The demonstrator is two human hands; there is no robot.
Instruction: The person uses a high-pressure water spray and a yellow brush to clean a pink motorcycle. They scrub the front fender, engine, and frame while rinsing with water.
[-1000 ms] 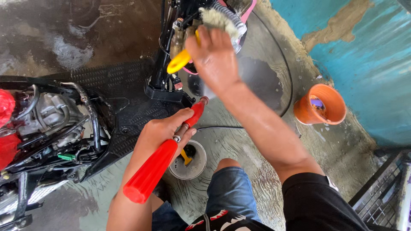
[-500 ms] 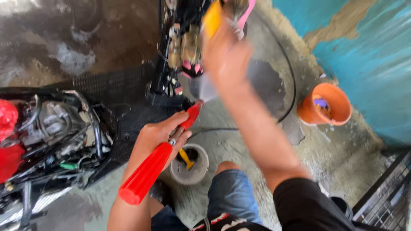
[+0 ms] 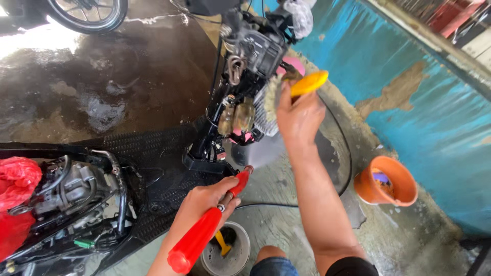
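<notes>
My left hand [image 3: 204, 204] wrapped tight round red spray gun [image 3: 204, 230], nozzle angled at scooter front [image 3: 245, 76] | right hand [image 3: 299, 117] fingers clenched on yellow-handled brush [image 3: 291, 89]; bristles against engine for scrubbing

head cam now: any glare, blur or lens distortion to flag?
Head view: blown-out glare on the wet floor at top left; left hand on the red spray gun and right hand with the yellow-handled brush both sharp; water spray slightly smeared; wide-angle bending along the blue wall.
</notes>
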